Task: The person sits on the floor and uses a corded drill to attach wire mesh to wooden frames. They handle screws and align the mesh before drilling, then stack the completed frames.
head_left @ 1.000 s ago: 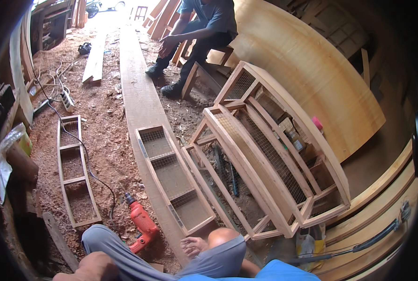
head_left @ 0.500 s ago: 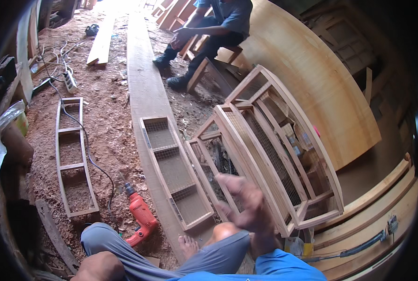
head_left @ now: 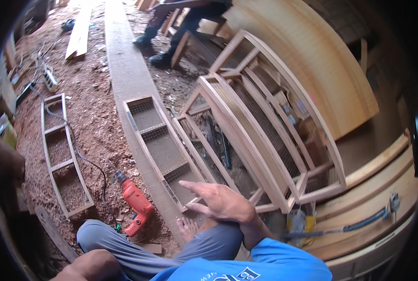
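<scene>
My right hand (head_left: 218,201) is held out palm down over my bent knee, fingers stretched and thumb apart, with nothing in it. Its fingertips overlap the near end of a narrow wooden frame with wire mesh (head_left: 173,145); whether they touch it I cannot tell. This frame lies on a long plank. Just right of it stands a larger slatted wooden cage frame (head_left: 265,140) with mesh panels. Part of my left arm (head_left: 94,268) shows at the lower left, but the hand is outside the picture. A red power drill (head_left: 136,203) rests on the ground near my left knee.
Another ladder-like wooden frame (head_left: 61,166) lies on the sawdust at left, with a cord across it. A power strip (head_left: 50,80) is behind. A large plywood sheet (head_left: 321,70) leans at right; stacked boards (head_left: 373,201) bear a bar clamp (head_left: 349,228). A person (head_left: 185,33) sits at the back.
My right hand has come down and left, from before the cage to the near end of the mesh frame. The whole view has shifted, so the seated person's upper body is cut off.
</scene>
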Motion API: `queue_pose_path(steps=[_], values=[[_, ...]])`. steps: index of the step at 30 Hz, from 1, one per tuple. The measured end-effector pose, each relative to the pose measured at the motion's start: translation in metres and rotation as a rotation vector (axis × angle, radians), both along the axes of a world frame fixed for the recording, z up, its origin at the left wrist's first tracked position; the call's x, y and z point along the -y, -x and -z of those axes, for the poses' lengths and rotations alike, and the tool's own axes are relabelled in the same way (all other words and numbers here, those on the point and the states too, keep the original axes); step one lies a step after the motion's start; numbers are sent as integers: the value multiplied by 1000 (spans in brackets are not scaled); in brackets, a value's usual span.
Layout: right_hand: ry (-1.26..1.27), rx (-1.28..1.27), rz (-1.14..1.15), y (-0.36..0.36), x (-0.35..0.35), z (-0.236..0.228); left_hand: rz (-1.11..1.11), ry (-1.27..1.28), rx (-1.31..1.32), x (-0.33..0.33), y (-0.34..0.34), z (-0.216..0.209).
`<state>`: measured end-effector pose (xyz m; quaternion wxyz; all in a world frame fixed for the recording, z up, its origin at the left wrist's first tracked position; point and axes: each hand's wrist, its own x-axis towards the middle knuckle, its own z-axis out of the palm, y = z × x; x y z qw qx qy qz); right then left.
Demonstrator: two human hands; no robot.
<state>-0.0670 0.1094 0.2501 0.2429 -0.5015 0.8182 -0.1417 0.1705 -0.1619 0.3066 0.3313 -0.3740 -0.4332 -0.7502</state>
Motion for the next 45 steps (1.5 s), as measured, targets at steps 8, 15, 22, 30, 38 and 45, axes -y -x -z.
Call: queue_pose_path(steps=[8,15,22,30,38,45], values=[[84,44,-54,-29,-9,8,-817,-472,175,110,105,98],[151,121,4,-36,-20,4,-894,-147,1215,116,178,203],[247,151,187,-21,-38,-4,-641,1071,1409,37,173,216],[330,358,573,-49,-80,-29,-600,1341,1319,21,162,218],[569,270,815,-70,-100,-36,-415,1384,1194,-21,211,248],[-181,38,820,2,-170,150,-411,1284,1218,-7,209,256]])
